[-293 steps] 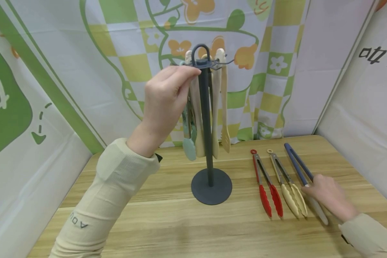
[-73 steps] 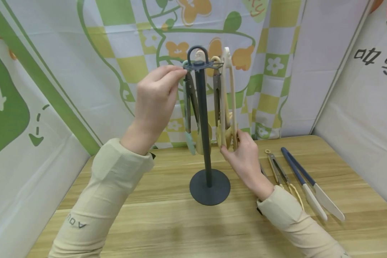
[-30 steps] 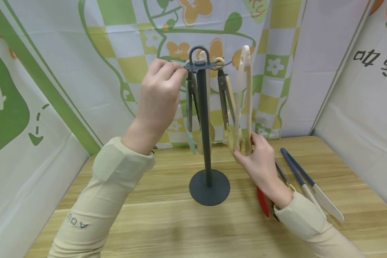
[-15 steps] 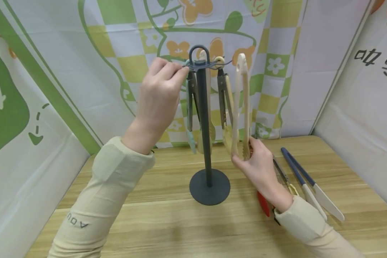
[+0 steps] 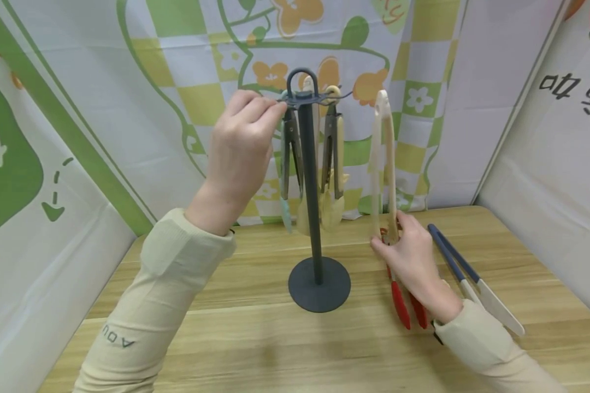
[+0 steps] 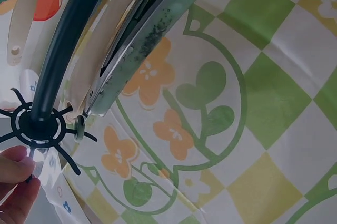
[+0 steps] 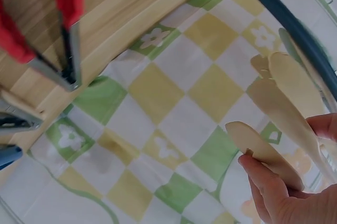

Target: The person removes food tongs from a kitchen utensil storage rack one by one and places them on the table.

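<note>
My left hand [image 5: 243,136] pinches one hook of the dark grey rack [image 5: 311,180] near its top; the left wrist view shows its fingertips on the hook ring [image 6: 38,124]. My right hand [image 5: 415,251] holds cream-coloured tongs [image 5: 392,158] upright by their lower ends, right of the rack and apart from its hooks. In the right wrist view, thumb and fingers grip the flat ends of these tongs [image 7: 263,153]. Still hanging on the rack are teal-handled tongs [image 5: 285,153], pale yellow tongs [image 5: 331,210] and another cream utensil [image 5: 302,215].
Red tongs [image 5: 400,305] lie on the wooden table [image 5: 216,338] below my right hand. Farther right lie blue-and-white tongs [image 5: 494,300]. Other tongs between them are mostly covered by my right forearm. A patterned curtain [image 5: 201,109] hangs behind the rack.
My right hand, earlier at the blue-and-white tongs, has taken the cream tongs off the rack and moved them right and slightly down. The pale yellow tongs swung back. My left hand stays on the rack.
</note>
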Action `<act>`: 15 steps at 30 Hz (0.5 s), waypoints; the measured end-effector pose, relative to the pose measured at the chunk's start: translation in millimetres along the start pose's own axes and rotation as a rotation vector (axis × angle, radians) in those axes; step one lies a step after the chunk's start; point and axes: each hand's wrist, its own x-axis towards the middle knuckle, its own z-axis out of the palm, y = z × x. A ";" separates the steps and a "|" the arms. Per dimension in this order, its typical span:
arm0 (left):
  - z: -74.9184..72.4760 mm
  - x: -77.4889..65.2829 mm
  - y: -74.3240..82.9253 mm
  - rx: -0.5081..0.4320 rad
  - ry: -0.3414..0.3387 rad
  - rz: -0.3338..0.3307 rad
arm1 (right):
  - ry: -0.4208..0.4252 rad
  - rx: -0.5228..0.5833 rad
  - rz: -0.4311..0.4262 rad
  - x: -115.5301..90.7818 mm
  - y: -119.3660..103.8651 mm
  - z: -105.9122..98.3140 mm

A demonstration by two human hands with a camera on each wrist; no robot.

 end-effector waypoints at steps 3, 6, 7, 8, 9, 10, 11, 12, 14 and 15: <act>-0.1 -0.9 0.0 -0.008 -0.003 -0.009 | 0.006 -0.032 0.005 -0.1 5.1 -3.8; -0.3 -1.6 -0.1 -0.023 -0.008 -0.020 | 0.006 -0.048 0.020 0.1 9.7 -8.3; -0.3 -1.9 -0.2 -0.028 -0.009 -0.024 | 0.003 -0.050 0.029 0.3 11.1 -10.1; -0.2 -2.1 -0.3 -0.032 -0.010 -0.027 | -0.002 -0.052 0.037 0.4 12.7 -11.9; -0.1 -2.3 -0.5 -0.036 -0.012 -0.029 | -0.008 -0.057 0.047 0.4 14.2 -13.6; -0.1 -2.4 -0.6 -0.041 -0.013 -0.032 | -0.014 -0.060 0.055 0.4 15.8 -15.5; 0.0 -2.6 -0.9 -0.046 -0.013 -0.035 | -0.019 -0.063 0.061 0.3 17.3 -17.1; 0.1 -2.6 -1.2 -0.052 -0.012 -0.038 | -0.022 -0.069 0.064 0.2 19.0 -18.7; 0.5 -2.8 -1.8 -0.070 -0.005 -0.047 | -0.030 -0.082 0.069 -0.2 22.2 -21.6; 0.7 -3.0 -2.2 -0.081 0.000 -0.052 | -0.034 -0.088 0.073 -0.4 23.7 -23.0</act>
